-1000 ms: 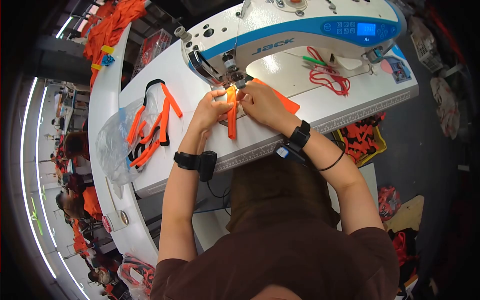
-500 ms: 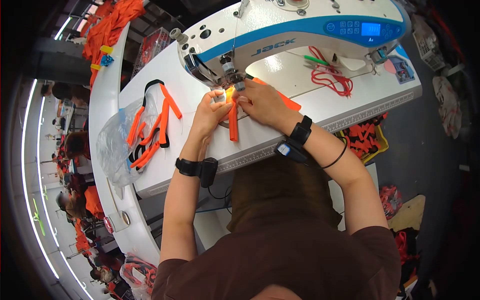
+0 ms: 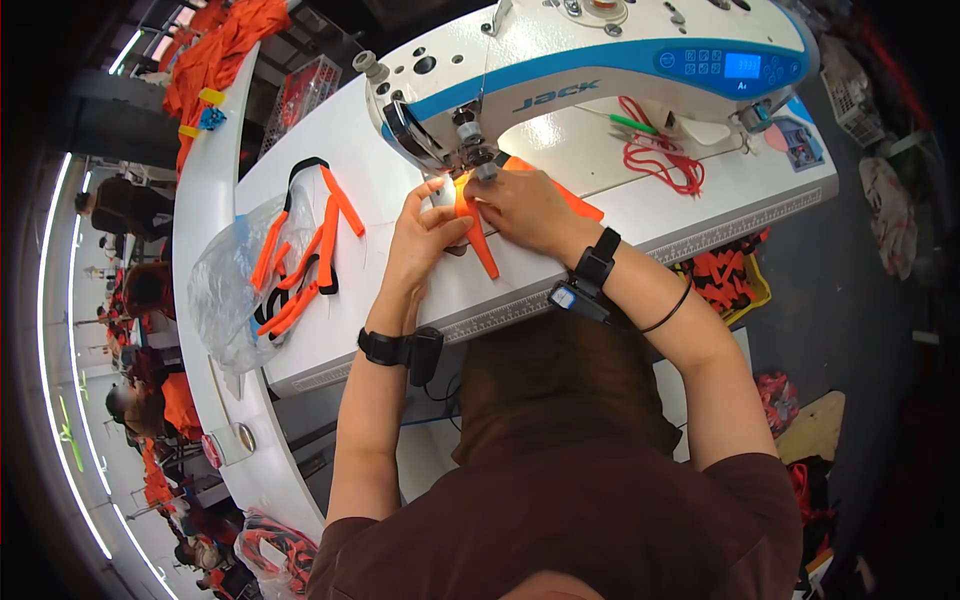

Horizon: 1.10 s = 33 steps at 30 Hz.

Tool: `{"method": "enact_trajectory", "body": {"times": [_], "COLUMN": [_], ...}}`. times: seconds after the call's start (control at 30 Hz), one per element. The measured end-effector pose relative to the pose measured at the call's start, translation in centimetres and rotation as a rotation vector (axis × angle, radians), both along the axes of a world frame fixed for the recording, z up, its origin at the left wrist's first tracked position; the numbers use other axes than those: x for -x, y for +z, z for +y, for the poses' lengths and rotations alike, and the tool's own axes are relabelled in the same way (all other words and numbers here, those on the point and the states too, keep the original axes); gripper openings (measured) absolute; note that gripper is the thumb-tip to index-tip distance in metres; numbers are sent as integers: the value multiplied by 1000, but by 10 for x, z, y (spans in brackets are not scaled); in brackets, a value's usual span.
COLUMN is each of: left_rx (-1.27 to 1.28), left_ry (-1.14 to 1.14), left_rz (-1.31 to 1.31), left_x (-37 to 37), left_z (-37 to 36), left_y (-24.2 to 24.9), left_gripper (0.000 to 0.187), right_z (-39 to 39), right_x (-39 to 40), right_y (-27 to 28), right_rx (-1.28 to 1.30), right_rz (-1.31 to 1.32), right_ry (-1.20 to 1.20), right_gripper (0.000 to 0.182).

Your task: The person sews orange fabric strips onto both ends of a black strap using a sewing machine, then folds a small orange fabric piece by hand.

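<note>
An orange fabric strip (image 3: 481, 248) lies under the needle area of the white and blue sewing machine (image 3: 560, 92), its free end pointing toward me. My left hand (image 3: 420, 235) pinches the strip's left edge, thumb and fingertips close to the lit presser area. From the other side my right hand (image 3: 525, 208) presses curled fingers onto the same strip, right beside the needle housing (image 3: 476, 150). Another stretch of orange fabric (image 3: 575, 202) comes out behind the right hand along the machine bed. The needle tip and the exact stitching point are hidden by my fingers.
Orange and black strips (image 3: 318, 250) lie at the left on a clear plastic bag (image 3: 235, 285). Red cord (image 3: 665, 165) and green-handled snips (image 3: 632, 122) rest under the machine arm. A yellow bin (image 3: 762, 285) of orange pieces stands below the table's right edge.
The strip's free end has swung to the right and now slants. Both hands stay by the needle, with only small finger shifts; the whole view has tilted slightly.
</note>
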<state>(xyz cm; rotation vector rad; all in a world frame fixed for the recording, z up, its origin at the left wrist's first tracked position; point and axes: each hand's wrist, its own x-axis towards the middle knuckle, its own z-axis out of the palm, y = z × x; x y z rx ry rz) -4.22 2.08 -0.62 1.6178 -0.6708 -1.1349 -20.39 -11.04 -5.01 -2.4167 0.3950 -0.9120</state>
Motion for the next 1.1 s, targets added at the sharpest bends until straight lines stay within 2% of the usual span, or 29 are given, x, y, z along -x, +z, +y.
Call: {"method": "enact_trajectory", "body": {"times": [0.23, 0.37, 0.53, 0.67, 0.77, 0.83, 0.87, 0.93, 0.97, 1.03, 1.1], "left_rx": [91, 95, 124, 45, -20, 88, 88, 233, 233, 4, -46], "left_ry": [-68, -65, -84, -163, -276, -177, -174, -155, -154, -25, -3], "left_rz": [42, 46, -44, -145, -200, -429, -431, -844, -845, -432, -362], "left_x": [-7, -6, 4, 5, -2, -8, -9, -7, -8, -6, -14], "left_z": [9, 12, 16, 21, 23, 19, 15, 3, -2, -15, -29], "left_y": [-6, -6, -5, 6, 7, -3, -8, -12, -12, -3, -2], "left_gripper": [76, 78, 85, 82, 71, 60, 60, 47, 47, 40, 38], "right_z": [3, 4, 4, 3, 7, 10, 11, 12, 12, 13, 13], "right_x": [6, 8, 11, 12, 13, 13, 11, 11, 13, 14, 14], "right_y": [6, 8, 13, 11, 9, 6, 4, 5, 5, 6, 5], "right_rx": [141, 317, 443, 564, 575, 570, 582, 596, 586, 576, 490], "right_rz": [-13, -42, -65, -68, -81, -95, -94, -93, -87, -81, -124], "right_ry": [53, 62, 70, 94, 93, 87, 71, 54, 48, 43, 15], "right_gripper": [11, 11, 10, 9, 9, 9, 9, 9, 8, 7, 6]}}
